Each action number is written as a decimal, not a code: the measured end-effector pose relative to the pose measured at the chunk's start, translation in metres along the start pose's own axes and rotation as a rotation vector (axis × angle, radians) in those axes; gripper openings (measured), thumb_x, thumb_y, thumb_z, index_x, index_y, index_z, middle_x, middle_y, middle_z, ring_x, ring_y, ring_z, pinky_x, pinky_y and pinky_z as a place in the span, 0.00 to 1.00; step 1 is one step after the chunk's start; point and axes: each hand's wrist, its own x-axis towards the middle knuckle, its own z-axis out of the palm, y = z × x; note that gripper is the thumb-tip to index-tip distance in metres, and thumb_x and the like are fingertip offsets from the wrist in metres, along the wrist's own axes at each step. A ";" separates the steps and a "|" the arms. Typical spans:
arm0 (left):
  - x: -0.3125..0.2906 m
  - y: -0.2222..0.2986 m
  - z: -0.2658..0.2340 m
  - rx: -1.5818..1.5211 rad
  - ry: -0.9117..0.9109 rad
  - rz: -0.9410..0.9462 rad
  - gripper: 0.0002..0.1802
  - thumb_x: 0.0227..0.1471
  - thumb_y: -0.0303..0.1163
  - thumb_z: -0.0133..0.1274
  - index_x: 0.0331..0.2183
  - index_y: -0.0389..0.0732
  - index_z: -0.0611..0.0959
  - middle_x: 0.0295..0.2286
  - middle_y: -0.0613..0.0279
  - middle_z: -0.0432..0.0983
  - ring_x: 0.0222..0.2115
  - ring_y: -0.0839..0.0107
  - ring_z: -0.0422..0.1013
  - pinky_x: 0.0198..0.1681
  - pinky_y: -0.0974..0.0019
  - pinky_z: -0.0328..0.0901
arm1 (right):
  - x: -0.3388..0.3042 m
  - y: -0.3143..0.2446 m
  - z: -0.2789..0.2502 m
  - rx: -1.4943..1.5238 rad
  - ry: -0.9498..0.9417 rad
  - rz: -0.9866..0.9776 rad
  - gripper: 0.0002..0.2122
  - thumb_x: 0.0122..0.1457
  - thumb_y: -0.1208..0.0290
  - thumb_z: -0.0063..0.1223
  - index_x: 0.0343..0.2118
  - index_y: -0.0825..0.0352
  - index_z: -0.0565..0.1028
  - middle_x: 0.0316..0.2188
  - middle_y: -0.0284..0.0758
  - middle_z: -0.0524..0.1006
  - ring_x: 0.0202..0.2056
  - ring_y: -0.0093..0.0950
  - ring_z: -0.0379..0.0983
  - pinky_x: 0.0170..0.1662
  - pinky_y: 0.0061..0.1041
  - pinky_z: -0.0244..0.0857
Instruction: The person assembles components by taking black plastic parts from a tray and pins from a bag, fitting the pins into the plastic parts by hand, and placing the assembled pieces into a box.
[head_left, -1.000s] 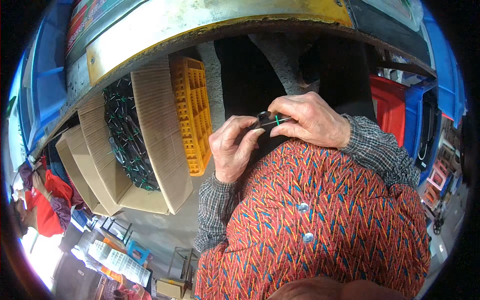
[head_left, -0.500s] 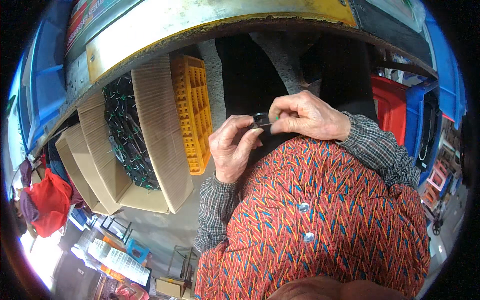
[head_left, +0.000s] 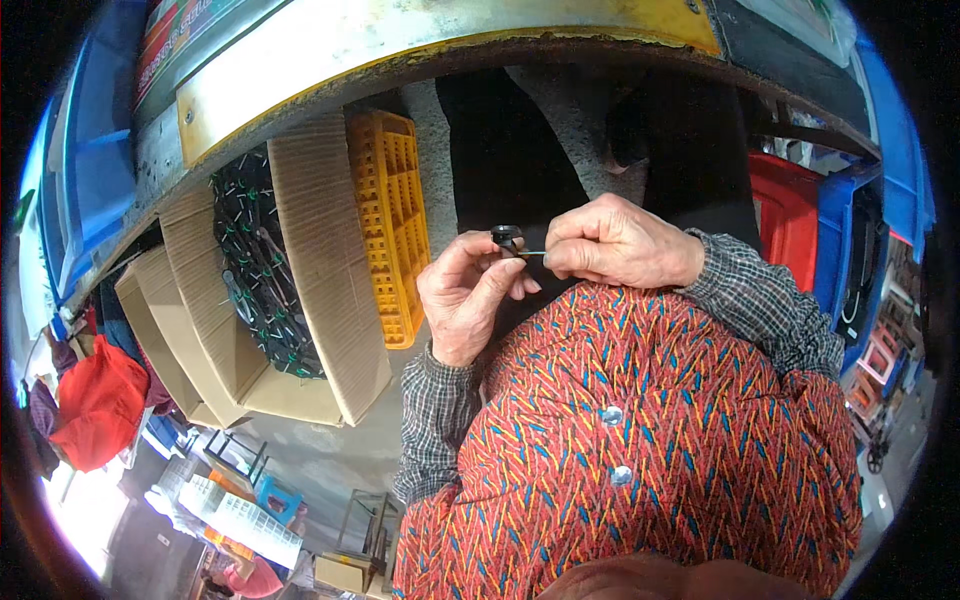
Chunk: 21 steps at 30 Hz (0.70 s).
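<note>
My left hand [head_left: 468, 297] pinches a small black round part [head_left: 506, 237] between thumb and fingertips, just above my red patterned shirt. My right hand [head_left: 620, 243] is closed around a thin metal pin [head_left: 531, 252] with a green end, whose tip points left at the black part. The two hands nearly touch in the middle of the view. Most of the pin is hidden inside my right fist.
A cardboard box [head_left: 320, 280] full of black parts with green pins [head_left: 258, 275] stands open at the left, beside a yellow plastic crate [head_left: 390, 220]. More cardboard boxes lie further left. A metal table edge [head_left: 400, 50] arcs overhead. Red and blue bins [head_left: 810, 220] stand at the right.
My right hand has drawn slightly away to the right, so less of the green pin shows. The black part now sits higher at my left fingertips. The person in red at far left has shifted.
</note>
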 end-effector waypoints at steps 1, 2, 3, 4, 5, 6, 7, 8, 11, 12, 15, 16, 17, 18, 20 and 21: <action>0.000 0.002 0.002 0.007 0.013 -0.007 0.08 0.51 0.15 0.51 0.36 0.29 0.75 0.28 0.56 0.75 0.23 0.73 0.74 0.26 0.74 0.69 | -0.001 0.000 -0.002 0.158 -0.065 0.142 0.13 0.60 0.64 0.50 0.26 0.70 0.73 0.14 0.28 0.67 0.18 0.16 0.62 0.22 0.21 0.56; 0.001 0.003 0.002 0.007 0.012 -0.007 0.08 0.51 0.15 0.51 0.36 0.29 0.75 0.28 0.56 0.75 0.23 0.73 0.74 0.26 0.74 0.69 | -0.001 0.000 -0.004 0.316 -0.130 0.283 0.14 0.61 0.63 0.49 0.26 0.70 0.73 0.13 0.26 0.67 0.17 0.16 0.61 0.21 0.20 0.55; 0.002 0.003 0.003 0.011 0.004 -0.007 0.08 0.51 0.15 0.51 0.36 0.29 0.75 0.28 0.56 0.75 0.23 0.73 0.74 0.26 0.74 0.69 | -0.001 -0.001 -0.004 0.317 -0.129 0.283 0.14 0.61 0.63 0.49 0.26 0.70 0.73 0.13 0.26 0.67 0.17 0.16 0.61 0.21 0.20 0.55; 0.002 0.004 0.003 0.015 -0.002 -0.008 0.08 0.51 0.15 0.50 0.36 0.29 0.76 0.28 0.56 0.75 0.23 0.72 0.74 0.27 0.74 0.69 | -0.001 -0.002 -0.004 0.301 -0.117 0.293 0.13 0.60 0.64 0.51 0.25 0.70 0.73 0.13 0.26 0.66 0.17 0.16 0.61 0.21 0.21 0.54; 0.002 0.003 0.002 0.015 -0.002 -0.009 0.08 0.51 0.15 0.50 0.36 0.29 0.76 0.28 0.56 0.75 0.23 0.72 0.74 0.27 0.74 0.69 | 0.000 -0.003 -0.003 0.286 -0.104 0.304 0.13 0.59 0.64 0.52 0.25 0.70 0.73 0.13 0.27 0.65 0.17 0.16 0.60 0.21 0.21 0.54; 0.003 0.003 0.001 0.002 -0.010 -0.004 0.08 0.51 0.15 0.50 0.36 0.29 0.75 0.28 0.56 0.75 0.23 0.72 0.74 0.27 0.74 0.69 | 0.000 -0.002 -0.001 0.286 -0.103 0.304 0.13 0.59 0.64 0.52 0.25 0.70 0.73 0.13 0.27 0.65 0.17 0.16 0.60 0.21 0.21 0.54; 0.003 0.003 0.001 -0.010 -0.016 0.002 0.08 0.51 0.15 0.50 0.36 0.29 0.75 0.28 0.56 0.75 0.23 0.72 0.73 0.27 0.74 0.69 | 0.000 -0.001 0.003 0.078 -0.011 0.117 0.12 0.57 0.65 0.54 0.25 0.70 0.72 0.13 0.28 0.65 0.17 0.16 0.61 0.21 0.22 0.54; 0.002 0.004 0.001 -0.009 -0.015 0.002 0.08 0.51 0.15 0.50 0.36 0.29 0.75 0.28 0.56 0.75 0.23 0.72 0.73 0.27 0.74 0.69 | 0.000 0.001 0.005 -0.130 0.081 -0.071 0.11 0.55 0.66 0.56 0.25 0.70 0.72 0.13 0.29 0.64 0.17 0.17 0.62 0.20 0.22 0.54; 0.002 0.006 0.001 -0.021 -0.017 0.018 0.08 0.51 0.15 0.50 0.37 0.29 0.75 0.28 0.56 0.75 0.23 0.72 0.73 0.27 0.73 0.69 | 0.001 0.005 0.009 -0.292 0.164 -0.191 0.11 0.51 0.69 0.61 0.25 0.70 0.71 0.14 0.32 0.65 0.17 0.21 0.64 0.21 0.24 0.55; 0.002 0.006 0.001 -0.029 -0.013 0.012 0.08 0.51 0.15 0.50 0.37 0.30 0.75 0.28 0.56 0.75 0.23 0.72 0.73 0.27 0.73 0.69 | 0.002 0.003 0.011 -0.288 0.204 -0.176 0.15 0.48 0.64 0.62 0.22 0.69 0.69 0.16 0.41 0.70 0.19 0.38 0.68 0.23 0.31 0.58; 0.002 0.004 0.001 -0.044 -0.016 0.010 0.08 0.51 0.15 0.50 0.37 0.30 0.75 0.29 0.56 0.75 0.23 0.72 0.73 0.27 0.73 0.69 | 0.002 0.007 0.013 -0.397 0.272 -0.292 0.12 0.46 0.70 0.64 0.25 0.69 0.69 0.16 0.34 0.66 0.18 0.25 0.65 0.21 0.25 0.55; 0.003 0.003 0.001 -0.053 -0.025 0.012 0.08 0.51 0.16 0.50 0.37 0.30 0.75 0.29 0.56 0.75 0.23 0.73 0.73 0.27 0.73 0.69 | 0.003 0.009 0.014 -0.398 0.275 -0.290 0.12 0.46 0.70 0.64 0.25 0.69 0.69 0.16 0.34 0.66 0.18 0.25 0.65 0.21 0.25 0.55; 0.003 0.003 0.001 -0.054 -0.029 0.011 0.08 0.51 0.16 0.50 0.37 0.30 0.75 0.29 0.56 0.75 0.23 0.73 0.73 0.27 0.73 0.69 | 0.004 0.010 0.014 -0.401 0.303 -0.302 0.13 0.45 0.71 0.64 0.25 0.69 0.69 0.15 0.33 0.66 0.17 0.24 0.64 0.21 0.25 0.55; 0.004 0.002 0.001 -0.031 -0.017 0.005 0.09 0.52 0.16 0.50 0.37 0.30 0.75 0.29 0.57 0.75 0.23 0.73 0.72 0.27 0.73 0.69 | 0.004 0.011 0.015 -0.404 0.331 -0.314 0.13 0.45 0.72 0.64 0.25 0.69 0.69 0.15 0.33 0.65 0.17 0.23 0.64 0.21 0.24 0.54; 0.003 0.004 0.001 -0.005 0.004 0.002 0.09 0.52 0.16 0.50 0.38 0.30 0.75 0.30 0.57 0.74 0.23 0.73 0.72 0.27 0.74 0.68 | 0.003 0.003 0.011 -0.370 0.278 -0.240 0.12 0.45 0.72 0.64 0.26 0.69 0.69 0.15 0.32 0.64 0.17 0.22 0.62 0.21 0.23 0.54; 0.003 0.004 0.001 -0.019 -0.009 0.011 0.09 0.52 0.16 0.50 0.38 0.30 0.75 0.30 0.57 0.74 0.23 0.74 0.72 0.27 0.74 0.68 | 0.002 -0.001 0.009 -0.337 0.227 -0.163 0.12 0.46 0.73 0.64 0.27 0.70 0.70 0.15 0.31 0.64 0.17 0.20 0.61 0.21 0.22 0.54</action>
